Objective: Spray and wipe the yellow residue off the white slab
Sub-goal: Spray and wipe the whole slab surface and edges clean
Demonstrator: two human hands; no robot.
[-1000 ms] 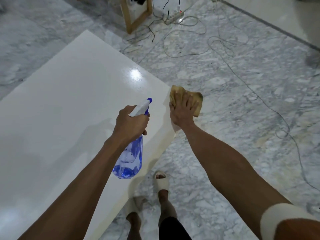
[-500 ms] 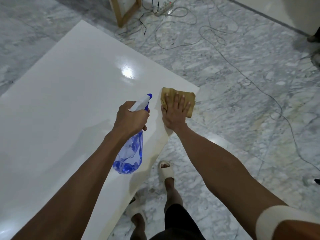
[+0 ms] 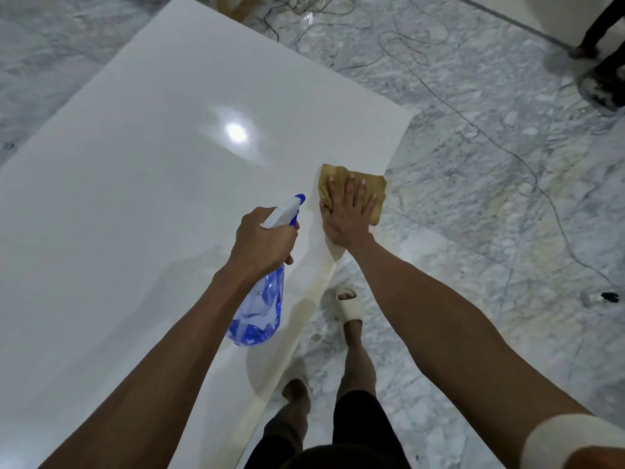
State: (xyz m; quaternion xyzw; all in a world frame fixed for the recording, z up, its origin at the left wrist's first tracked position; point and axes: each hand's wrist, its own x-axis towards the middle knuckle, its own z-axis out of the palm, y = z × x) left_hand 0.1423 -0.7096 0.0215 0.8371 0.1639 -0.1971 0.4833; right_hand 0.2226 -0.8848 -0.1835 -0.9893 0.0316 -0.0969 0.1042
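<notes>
Nearest us, the left hand [image 3: 262, 240] was closed around the neck of a clear blue plastic spray bottle with a white-and-blue trigger head [image 3: 258, 308], nozzle aimed forward over the glossy white rectangular slab [image 3: 142, 170]. We judged a careless squeeze could send spray past the slab's right edge onto the grey veined marble floor [image 3: 473, 198], where our feet in pale slide sandals [image 3: 350, 308] stood close by; wet marble there would be slippery.

Just beyond, the right hand [image 3: 348, 211] lay flat and open, fingers spread, pressing a tan folded cloth [image 3: 351, 184] at the slab's right edge. The cloth overhung that edge; we judged it could slide off under a hard stroke. A pale yellow residue strip [image 3: 321, 286] ran along that same edge toward us, not yet wiped.

Farther off, loose thin cables [image 3: 439, 93] trailed across the floor, a trip risk.

We found no legible label or writing on the bottle or anywhere else.
</notes>
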